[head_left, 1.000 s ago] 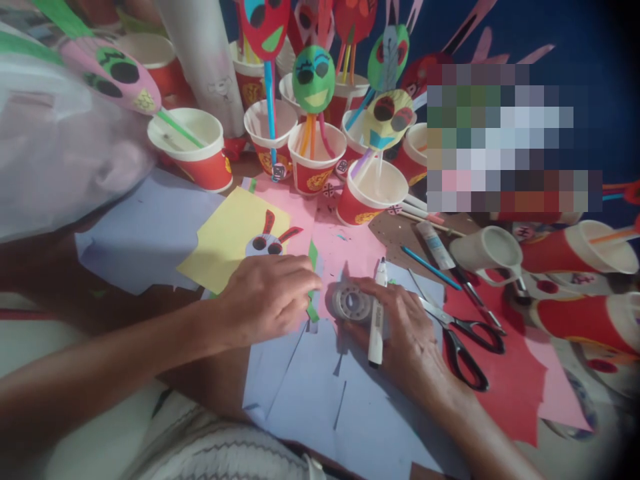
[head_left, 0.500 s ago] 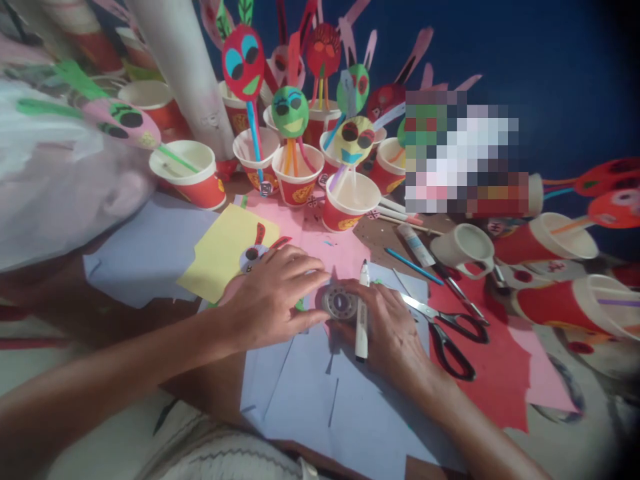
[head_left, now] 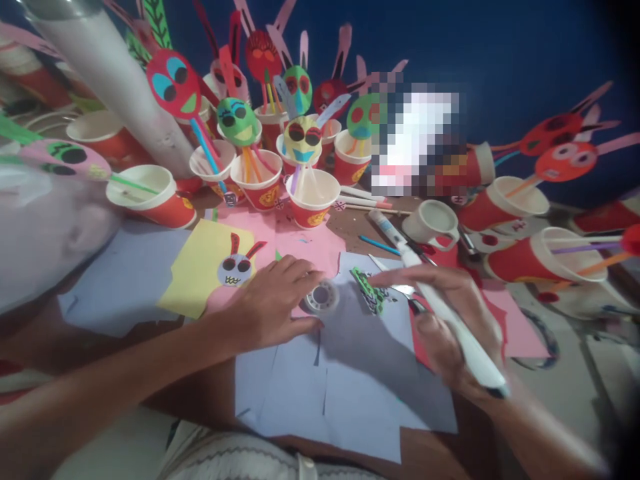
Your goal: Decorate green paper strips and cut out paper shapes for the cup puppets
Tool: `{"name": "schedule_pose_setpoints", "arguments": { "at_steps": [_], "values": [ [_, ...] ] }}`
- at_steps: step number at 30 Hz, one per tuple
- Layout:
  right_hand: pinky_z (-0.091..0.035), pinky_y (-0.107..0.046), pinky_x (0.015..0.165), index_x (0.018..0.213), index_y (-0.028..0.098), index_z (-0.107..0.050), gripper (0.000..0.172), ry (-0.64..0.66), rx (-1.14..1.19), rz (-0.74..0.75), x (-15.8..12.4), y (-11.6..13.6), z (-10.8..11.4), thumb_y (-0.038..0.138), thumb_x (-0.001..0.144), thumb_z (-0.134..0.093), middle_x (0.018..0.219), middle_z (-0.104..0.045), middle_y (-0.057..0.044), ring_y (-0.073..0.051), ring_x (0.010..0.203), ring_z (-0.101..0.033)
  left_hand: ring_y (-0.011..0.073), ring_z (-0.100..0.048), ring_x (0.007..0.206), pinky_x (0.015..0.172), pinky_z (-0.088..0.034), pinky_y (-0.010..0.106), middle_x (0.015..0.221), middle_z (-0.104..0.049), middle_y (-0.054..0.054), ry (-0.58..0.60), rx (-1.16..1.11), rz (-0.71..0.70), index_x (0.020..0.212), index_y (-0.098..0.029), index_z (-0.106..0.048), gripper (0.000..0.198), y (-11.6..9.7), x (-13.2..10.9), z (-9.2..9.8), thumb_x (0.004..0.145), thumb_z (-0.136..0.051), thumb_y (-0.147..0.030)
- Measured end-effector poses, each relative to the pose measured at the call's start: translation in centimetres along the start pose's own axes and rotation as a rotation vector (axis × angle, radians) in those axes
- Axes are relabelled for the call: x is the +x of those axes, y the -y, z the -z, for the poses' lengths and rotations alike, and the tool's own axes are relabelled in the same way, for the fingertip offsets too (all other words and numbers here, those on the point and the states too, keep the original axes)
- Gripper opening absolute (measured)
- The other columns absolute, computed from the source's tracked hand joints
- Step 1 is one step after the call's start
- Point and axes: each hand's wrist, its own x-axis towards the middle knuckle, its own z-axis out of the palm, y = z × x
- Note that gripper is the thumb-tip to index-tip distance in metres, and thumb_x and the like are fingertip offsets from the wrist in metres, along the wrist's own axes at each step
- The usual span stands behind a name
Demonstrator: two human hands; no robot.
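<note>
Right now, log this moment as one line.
left hand: thumb and fingers apart at tape roll | right hand: holding white marker | green paper pieces: on blue paper

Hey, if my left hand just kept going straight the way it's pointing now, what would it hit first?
Your left hand would meet the tape roll first; it sits right at your fingers, perhaps already touching. Beyond it, roughly in line, lies the green patterned paper.

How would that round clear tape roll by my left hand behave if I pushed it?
The tape roll lies flat, so it would probably slide, not tip. Its circular outline suggests it might roll if stood on edge.
</note>
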Motion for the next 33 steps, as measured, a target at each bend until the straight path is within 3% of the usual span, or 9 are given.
{"name": "schedule_pose_setpoints", "arguments": {
  "at_steps": [4,8,14,23,29,33],
  "values": [
    [-0.051,-0.034,0.069,0.111,0.018,-0.057,0.038,0.08,-0.01,0.287,-2.3,0.4,-0.9,0.049,0.101,-0.036,0.085,-0.071,-0.006,-0.019,0.077,-0.064,0.0272,-0.053,0.101,0.085,-0.048,0.042,0.113,-0.058,0.011,-0.007,-0.015,-0.006,0.124,-0.014,-0.051,0.052,0.1,0.3,0.0,0.083,-0.07,-0.038],
    [-0.05,-0.037,0.069,0.108,0.013,-0.055,0.035,0.185,-0.113,0.519,-4.0,0.3,-2.7,0.04,0.103,-0.033,0.079,-0.071,-0.008,-0.022,0.078,-0.066,0.0256,-0.053,0.099,0.085,-0.048,0.04,0.109,-0.058,0.011,-0.036,-0.031,-0.027,0.121,-0.012,-0.053,0.045,0.0,0.5,0.0,0.084,-0.069,-0.034],
    [-0.053,-0.038,0.072,0.103,0.013,-0.06,0.044,0.302,-0.125,0.49,-4.9,-0.3,-4.0,0.045,0.103,-0.029,0.083,-0.072,-0.012,-0.024,0.084,-0.069,0.0232,-0.054,0.102,0.087,-0.049,0.036,0.112,-0.058,0.009,-0.061,-0.062,-0.002,0.124,-0.013,-0.051,0.043,-0.3,0.5,-0.2,0.085,-0.068,-0.023],
    [-0.057,-0.034,0.069,0.097,0.015,-0.062,0.045,0.312,-0.113,0.426,-4.9,-0.7,-4.1,0.045,0.103,-0.029,0.077,-0.073,-0.009,-0.022,0.081,-0.072,0.0241,-0.057,0.105,0.089,-0.05,0.037,0.116,-0.059,0.009,0.0,-0.081,0.054,0.131,-0.019,-0.042,0.054,-0.1,0.5,-0.3,0.084,-0.069,-0.023],
    [-0.056,-0.027,0.068,0.09,0.018,-0.063,0.028,0.125,-0.081,0.419,-5.6,-1.7,-5.8,0.02,0.102,-0.038,0.077,-0.075,-0.005,-0.018,0.086,-0.072,0.0258,-0.059,0.104,0.089,-0.05,0.038,0.115,-0.063,0.011,-0.075,-0.055,0.055,0.134,-0.019,-0.036,0.058,-0.1,0.0,-0.5,0.086,-0.067,-0.028],
    [-0.059,-0.026,0.076,0.097,0.016,-0.065,0.017,0.23,-0.055,0.416,-5.1,-1.9,-5.2,0.019,0.097,-0.048,0.083,-0.077,-0.005,-0.017,0.093,-0.072,0.0262,-0.06,0.104,0.087,-0.051,0.038,0.113,-0.064,0.012,-0.081,-0.058,0.047,0.135,-0.018,-0.037,0.055,-0.2,-0.1,-0.4,0.088,-0.064,-0.029]
  ]
}}
